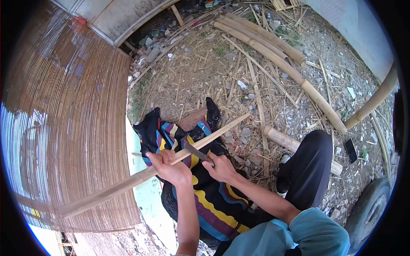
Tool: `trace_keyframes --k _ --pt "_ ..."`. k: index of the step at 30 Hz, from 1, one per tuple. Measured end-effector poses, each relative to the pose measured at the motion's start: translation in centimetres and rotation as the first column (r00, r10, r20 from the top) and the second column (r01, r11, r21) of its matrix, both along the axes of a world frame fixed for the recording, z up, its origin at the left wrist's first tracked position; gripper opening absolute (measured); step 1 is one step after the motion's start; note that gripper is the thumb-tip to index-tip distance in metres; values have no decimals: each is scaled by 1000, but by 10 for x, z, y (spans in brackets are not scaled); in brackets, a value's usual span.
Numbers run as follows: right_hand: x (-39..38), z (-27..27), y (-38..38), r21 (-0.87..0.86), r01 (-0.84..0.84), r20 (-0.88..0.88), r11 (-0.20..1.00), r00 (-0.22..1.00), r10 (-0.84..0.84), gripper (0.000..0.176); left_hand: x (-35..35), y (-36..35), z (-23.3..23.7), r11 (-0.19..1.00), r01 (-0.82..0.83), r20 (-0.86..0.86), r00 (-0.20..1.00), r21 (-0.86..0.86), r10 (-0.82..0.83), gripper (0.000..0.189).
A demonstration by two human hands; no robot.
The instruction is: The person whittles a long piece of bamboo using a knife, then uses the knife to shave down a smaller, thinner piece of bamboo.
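A long pale bamboo strip (128, 181) runs from the lower left up to the centre right, tapering at its far end. My left hand (170, 167) is closed around its middle. Just right of it, my right hand (218, 166) grips the handle of a knife (197, 152), whose dark blade lies across the strip. Beneath both hands a striped black, yellow, purple and blue cloth (213, 205) covers the lap. A reddish-brown block (192, 120) shows beyond the cloth.
Bamboo poles (273, 53) lie at the upper right, with a short bamboo piece (282, 140) near the bent knee. A phone (350, 151) and a tire (369, 205) are at the right. A woven slat screen (85, 128) stands at the left.
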State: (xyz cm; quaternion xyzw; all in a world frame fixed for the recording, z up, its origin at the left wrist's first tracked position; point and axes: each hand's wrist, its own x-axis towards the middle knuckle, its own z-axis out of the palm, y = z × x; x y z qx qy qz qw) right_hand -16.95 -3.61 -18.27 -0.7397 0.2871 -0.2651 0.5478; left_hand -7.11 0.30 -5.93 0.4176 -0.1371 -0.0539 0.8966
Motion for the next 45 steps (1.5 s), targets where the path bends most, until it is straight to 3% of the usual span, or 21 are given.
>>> trace_keyframes --k 2,5,6,11,12,15,16,19,22,23,25,27,30,32,33,35,39,41,43,45 --pt "-1 10 1 -24 -7 49 1000 999 9 38 -3 1 0 997 38 26 999 67 -40 42" --pt "-2 3 -9 56 65 97 996 993 -70 38 -6 5 0 913 358 200 926 -195 -320 14" --pt "-6 4 -14 62 93 66 994 993 -98 39 -6 6 1 913 357 200 926 -195 -320 14" --pt "-20 23 -25 120 108 -19 987 994 -107 39 -7 1 0 937 348 327 883 26 -337 25" --pt "-23 34 -22 83 64 30 994 997 -67 38 -8 0 -1 945 306 396 858 115 -326 33" --pt "-20 30 -12 43 42 133 998 990 -48 34 -12 -3 -11 936 324 532 772 140 -347 46" --pt "-19 22 -11 32 50 155 998 986 -54 34 -17 -7 -10 963 253 489 831 91 -265 51" --pt "-20 7 -8 5 80 133 997 988 -80 36 -10 -2 -8 968 246 377 892 60 -250 52" --pt "-10 20 -9 96 -15 -49 995 999 20 42 6 2 -6 986 122 246 958 112 -146 53" --pt "-12 26 -4 99 -19 -39 995 999 23 42 10 2 -5 990 60 176 981 130 -82 54" --pt "-15 40 0 96 -19 -56 995 998 25 43 5 4 -7 988 108 172 977 108 -125 53" --pt "-22 52 2 59 -45 -95 997 994 50 44 -6 6 -8 981 117 286 945 152 -157 53" --pt "-24 49 2 -64 -35 -82 997 996 30 45 -15 2 -6 978 168 299 933 125 -199 52" --pt "-20 26 -2 -38 107 -70 993 991 -110 46 -14 4 -7 981 153 270 946 115 -180 53" --pt "-26 22 -12 40 130 -174 991 977 -122 49 -11 4 -8 985 143 250 954 98 -163 53" --pt "-25 -41 -30 74 256 -291 964 930 -225 52 -6 8 -10 992 99 220 969 79 -115 53" --pt "-46 -26 -34 -40 329 -203 944 922 -330 51 -29 1 -7 971 178 350 909 163 -225 53" --pt "-42 22 -28 195 181 -158 964 976 -151 47 -36 -6 -9 964 198 454 853 175 -257 54" --pt "-37 41 -16 133 109 -1 985 994 -110 39 -37 -10 -6 968 174 476 846 178 -240 55" --pt "-34 47 -17 127 84 18 988 996 -87 41 -38 -12 -4 973 153 457 862 173 -217 56"
